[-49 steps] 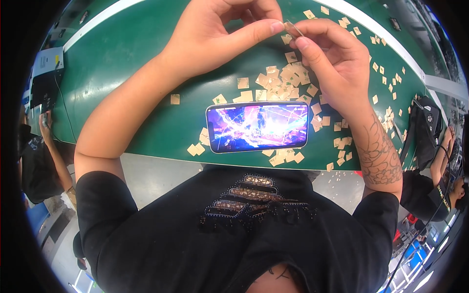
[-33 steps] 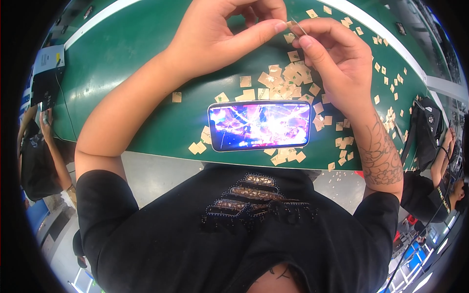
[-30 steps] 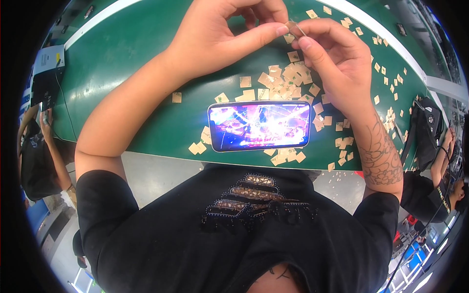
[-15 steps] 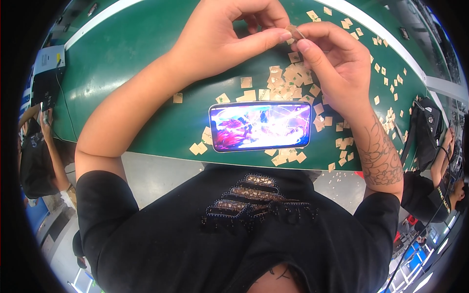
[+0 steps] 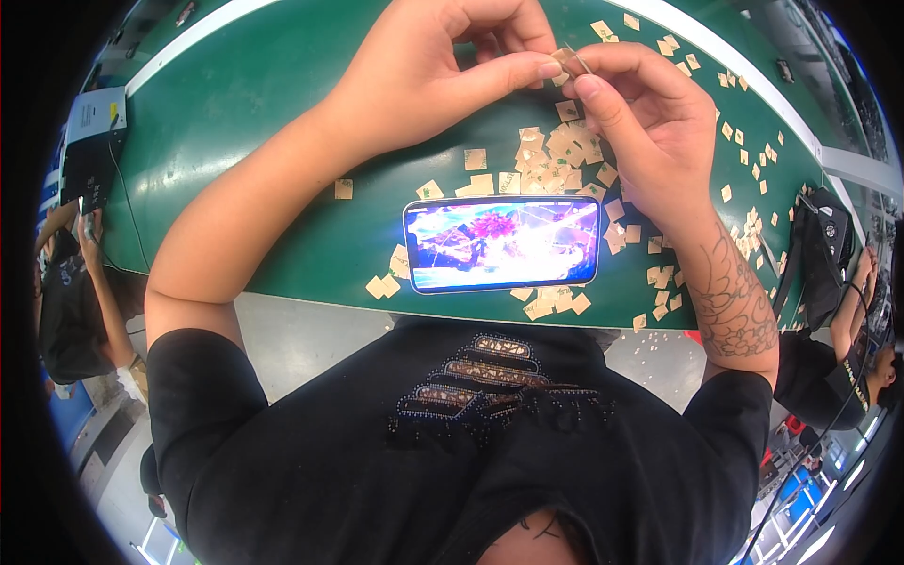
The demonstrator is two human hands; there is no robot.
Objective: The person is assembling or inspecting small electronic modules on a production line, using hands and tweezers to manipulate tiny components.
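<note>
My left hand (image 5: 447, 71) and my right hand (image 5: 654, 113) meet over the far middle of the table. Between the left thumb and fingers is a small tan paper square (image 5: 561, 56), its far part visible. The right thumb and index finger pinch a thin, flat piece (image 5: 578, 63) that touches or nearly touches the square; what it is cannot be made out. Just nearer than my fingertips lies a loose pile of tan paper squares (image 5: 556, 155), some with green print. A phone (image 5: 504, 247) with a bright, colourful picture on its screen lies between my forearms.
More tan squares are scattered over the green table (image 5: 226, 122), mostly to the right. A black bag (image 5: 821, 250) sits at the right edge, a grey-and-black box (image 5: 92, 141) with a cable at the left. People (image 5: 80, 301) sit at both sides.
The thin piece in my right fingers has tilted a little against the tan square. Both hands are almost where they were. The phone's picture has changed.
</note>
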